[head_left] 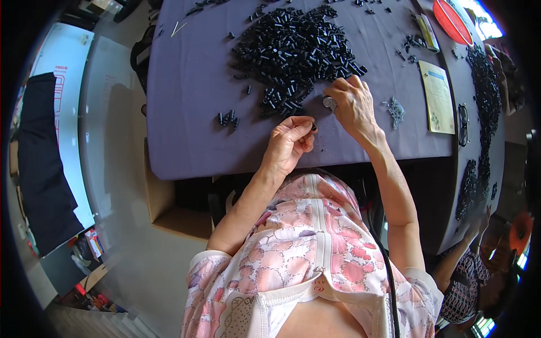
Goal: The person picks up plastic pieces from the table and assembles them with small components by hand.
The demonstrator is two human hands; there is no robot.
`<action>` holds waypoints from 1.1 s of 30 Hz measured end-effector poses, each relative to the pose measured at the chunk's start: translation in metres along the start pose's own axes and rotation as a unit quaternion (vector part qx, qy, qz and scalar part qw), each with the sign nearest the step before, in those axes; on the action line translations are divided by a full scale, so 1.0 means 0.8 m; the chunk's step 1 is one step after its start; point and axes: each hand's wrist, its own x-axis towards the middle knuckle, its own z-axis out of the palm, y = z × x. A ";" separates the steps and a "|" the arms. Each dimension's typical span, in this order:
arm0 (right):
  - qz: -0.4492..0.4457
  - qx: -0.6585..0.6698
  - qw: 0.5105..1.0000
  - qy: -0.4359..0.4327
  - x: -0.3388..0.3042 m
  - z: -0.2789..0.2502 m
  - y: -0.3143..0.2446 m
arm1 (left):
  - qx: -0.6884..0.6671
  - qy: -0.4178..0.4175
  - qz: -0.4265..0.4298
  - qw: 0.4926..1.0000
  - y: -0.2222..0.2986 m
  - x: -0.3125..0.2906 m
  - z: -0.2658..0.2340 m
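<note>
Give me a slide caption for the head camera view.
Left hand pinching a small black part, right hand at the edge of a black-piece heap on purple cloth.

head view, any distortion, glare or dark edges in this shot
In the head view, darkness rounds the corners; the flat white panel at left bows; a bright white-blue patch glares at upper right; small highlights glint on the heaped black cylindrical pieces.

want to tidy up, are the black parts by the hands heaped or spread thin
Mostly heaped: the black parts overlap in a dense mound on the purple cloth, with some loose around it.
</note>
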 end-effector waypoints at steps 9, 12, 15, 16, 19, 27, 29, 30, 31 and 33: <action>-0.059 -0.032 0.998 0.005 0.006 0.009 0.010 | 0.009 -0.013 0.008 1.000 -0.002 -0.001 -0.002; -0.030 0.023 0.998 0.040 0.000 0.009 0.006 | 0.006 -0.016 0.011 1.000 -0.004 -0.001 -0.002; 0.042 0.174 0.980 0.083 -0.007 0.004 -0.006 | -0.002 -0.009 0.014 1.000 -0.005 -0.001 -0.002; 0.092 0.268 0.955 0.088 -0.012 0.003 -0.011 | -0.005 -0.003 0.018 1.000 -0.005 -0.001 -0.002; 0.214 0.405 0.888 0.040 -0.038 -0.004 -0.026 | -0.018 0.022 0.031 0.999 -0.007 0.002 -0.002; 0.223 0.575 0.786 0.044 -0.082 -0.004 -0.058 | -0.016 0.036 0.045 0.998 -0.010 0.004 0.006; 0.224 0.583 0.780 0.048 -0.082 -0.002 -0.062 | -0.017 0.002 0.052 0.999 -0.014 0.005 0.000; 0.226 0.584 0.778 0.049 -0.082 -0.001 -0.063 | -0.015 0.004 0.049 0.999 -0.014 0.005 -0.001; 0.222 0.583 0.780 0.049 -0.081 0.000 -0.064 | -0.018 -0.005 0.049 0.999 -0.014 0.005 -0.001; 0.216 0.581 0.783 0.051 -0.082 0.000 -0.066 | -0.019 -0.015 0.050 0.998 -0.016 0.003 -0.001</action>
